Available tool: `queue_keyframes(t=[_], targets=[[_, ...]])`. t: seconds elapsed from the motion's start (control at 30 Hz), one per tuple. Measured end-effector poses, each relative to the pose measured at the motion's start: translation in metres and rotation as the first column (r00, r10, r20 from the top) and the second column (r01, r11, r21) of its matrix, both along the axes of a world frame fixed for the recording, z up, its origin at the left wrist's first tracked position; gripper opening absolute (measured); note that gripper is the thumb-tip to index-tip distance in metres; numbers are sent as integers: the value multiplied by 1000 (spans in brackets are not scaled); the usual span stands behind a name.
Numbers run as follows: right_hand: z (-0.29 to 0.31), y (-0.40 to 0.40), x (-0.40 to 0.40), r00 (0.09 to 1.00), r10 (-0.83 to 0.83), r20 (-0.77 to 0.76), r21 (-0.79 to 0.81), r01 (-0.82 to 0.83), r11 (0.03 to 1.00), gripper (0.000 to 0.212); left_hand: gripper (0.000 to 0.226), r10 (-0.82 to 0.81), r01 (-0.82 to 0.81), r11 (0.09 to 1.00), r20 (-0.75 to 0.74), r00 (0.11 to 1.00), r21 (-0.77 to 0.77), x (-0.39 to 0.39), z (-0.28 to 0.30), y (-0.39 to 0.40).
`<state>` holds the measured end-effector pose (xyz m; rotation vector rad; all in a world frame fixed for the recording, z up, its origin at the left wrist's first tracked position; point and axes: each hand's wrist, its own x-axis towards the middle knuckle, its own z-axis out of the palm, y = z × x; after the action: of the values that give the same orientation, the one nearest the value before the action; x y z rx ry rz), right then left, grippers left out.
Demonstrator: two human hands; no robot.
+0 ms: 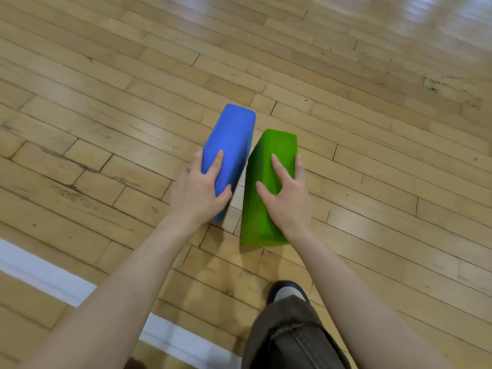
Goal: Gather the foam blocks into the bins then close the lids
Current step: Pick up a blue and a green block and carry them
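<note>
Over the wooden gym floor (pixel 106 75), left hand (pixel 198 187) grips blue block (pixel 231 139), right hand (pixel 286 193) green block (pixel 263 209).

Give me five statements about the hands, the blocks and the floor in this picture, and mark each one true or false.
1. The left hand grips the blue foam block. True.
2. The right hand holds a red block. False: it grips the green foam block.
3. Both blocks already lie inside a bin. False: no bin is in view; the blocks are over the wooden floor.
4. A white line crosses the floor at lower left. True.
5. The blue block is to the right of the green one. False: the blue block is on the left, and reaches farther from the person.
</note>
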<state>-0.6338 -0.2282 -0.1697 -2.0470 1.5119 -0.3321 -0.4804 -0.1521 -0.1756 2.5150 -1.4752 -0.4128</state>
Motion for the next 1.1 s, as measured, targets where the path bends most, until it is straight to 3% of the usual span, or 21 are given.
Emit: queue_keyframes(t=[0.17, 0.37, 0.6, 0.77, 0.93, 1.1], targets=[[71, -3, 19, 991, 104, -84, 21, -103, 994, 64, 66, 108, -110, 990, -26, 994, -85, 9, 72, 24], [205, 14, 36, 976, 198, -95, 54, -193, 980, 66, 60, 259, -272, 960, -150, 954, -71, 6, 207, 79], [386, 91, 61, 949, 310, -55, 126, -301, 945, 65, 67, 418, -428, 904, -186, 889, -16, 4, 393, 176], [479, 167, 77, 920, 391, -37, 174, -379, 909, 66, 67, 513, -519, 855, -181, 839, 18, -3, 501, 274], [530, 248, 111, 818, 575, 21, 251, -561, 789, 66, 70, 713, -719, 693, -189, 675, 48, -12, 556, 366], [567, 323, 149, 541, 838, 74, 237, -826, 512, 66, 56, 903, -899, 429, -64, 425, 86, -28, 597, 432]])
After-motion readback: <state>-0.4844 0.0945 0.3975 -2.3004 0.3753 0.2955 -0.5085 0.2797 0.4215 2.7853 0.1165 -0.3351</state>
